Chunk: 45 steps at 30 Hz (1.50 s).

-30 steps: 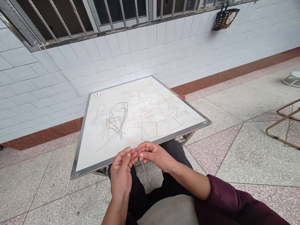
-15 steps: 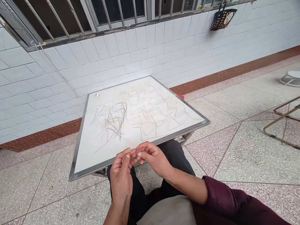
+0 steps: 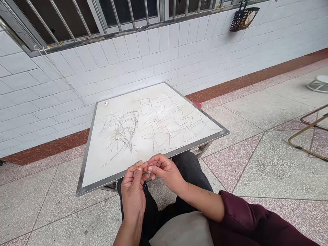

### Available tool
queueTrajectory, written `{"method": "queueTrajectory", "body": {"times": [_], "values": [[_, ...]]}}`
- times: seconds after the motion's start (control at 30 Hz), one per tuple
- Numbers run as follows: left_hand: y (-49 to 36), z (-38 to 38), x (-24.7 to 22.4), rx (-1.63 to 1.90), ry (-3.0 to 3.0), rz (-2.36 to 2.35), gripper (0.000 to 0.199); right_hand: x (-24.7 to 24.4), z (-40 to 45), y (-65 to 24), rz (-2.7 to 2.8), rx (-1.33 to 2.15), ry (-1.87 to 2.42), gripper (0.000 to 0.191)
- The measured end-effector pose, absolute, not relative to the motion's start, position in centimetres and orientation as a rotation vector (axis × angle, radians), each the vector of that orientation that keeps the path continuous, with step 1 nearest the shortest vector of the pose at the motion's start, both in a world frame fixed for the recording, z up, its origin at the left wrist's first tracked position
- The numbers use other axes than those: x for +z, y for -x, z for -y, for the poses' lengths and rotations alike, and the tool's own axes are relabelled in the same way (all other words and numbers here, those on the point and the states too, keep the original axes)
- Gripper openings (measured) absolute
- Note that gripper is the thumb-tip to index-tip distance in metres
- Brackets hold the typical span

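My left hand (image 3: 133, 184) pinches a small tan block-like piece (image 3: 139, 163) between thumb and fingers, above the table's near edge. My right hand (image 3: 164, 170) is beside it, thumb and fingertips pressed together on a thin wire, its fingers meeting those of the left. A fine strand (image 3: 145, 188) hangs below the hands. On the white table (image 3: 94, 174) lies a tangled pile of thin dark wires (image 3: 125, 128) at the left. Several bent, zigzag wires (image 3: 166, 128) are spread out at the right. The fingers hide most of what is between the fingertips.
A small white and red item (image 3: 106, 104) sits at the table's far left corner. Behind stands a tiled wall (image 3: 153, 65) with a barred window and a hanging dark bag (image 3: 243, 19). To the right are a metal chair frame (image 3: 304, 143) and a round stool (image 3: 319, 83).
The hands hold nearly the same place. My right fingertips have shifted slightly left towards the left hand, and the hanging strand now shows as a curve. The view has moved a little.
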<state>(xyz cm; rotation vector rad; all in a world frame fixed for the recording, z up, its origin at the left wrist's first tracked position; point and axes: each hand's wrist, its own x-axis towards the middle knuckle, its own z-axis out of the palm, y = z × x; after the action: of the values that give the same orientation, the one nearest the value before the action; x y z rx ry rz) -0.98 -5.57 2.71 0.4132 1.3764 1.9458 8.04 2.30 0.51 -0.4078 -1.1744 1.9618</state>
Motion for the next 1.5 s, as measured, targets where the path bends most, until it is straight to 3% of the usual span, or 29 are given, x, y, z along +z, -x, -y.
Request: {"method": "queueTrajectory", "body": {"times": [0.2,0.47,1.2,1.5], "values": [[1.4,6.2,2.5,1.747,-0.538,-1.438,0.042,0.8,-3.5,-8.9,1.198,1.923,0.504,0.024],[1.0,6.8,2.8,1.401,-0.791,-1.556,0.036,1.1,-4.8,-9.7,1.237,1.867,0.521,0.024],[1.0,6.9,1.6,1.304,-0.693,-1.453,0.039,0.0,-6.0,-10.2,1.441,1.966,0.423,0.024],[1.3,6.6,0.5,1.391,-0.826,-1.634,0.039,0.9,-6.6,-10.9,1.540,1.930,0.410,0.030]]}}
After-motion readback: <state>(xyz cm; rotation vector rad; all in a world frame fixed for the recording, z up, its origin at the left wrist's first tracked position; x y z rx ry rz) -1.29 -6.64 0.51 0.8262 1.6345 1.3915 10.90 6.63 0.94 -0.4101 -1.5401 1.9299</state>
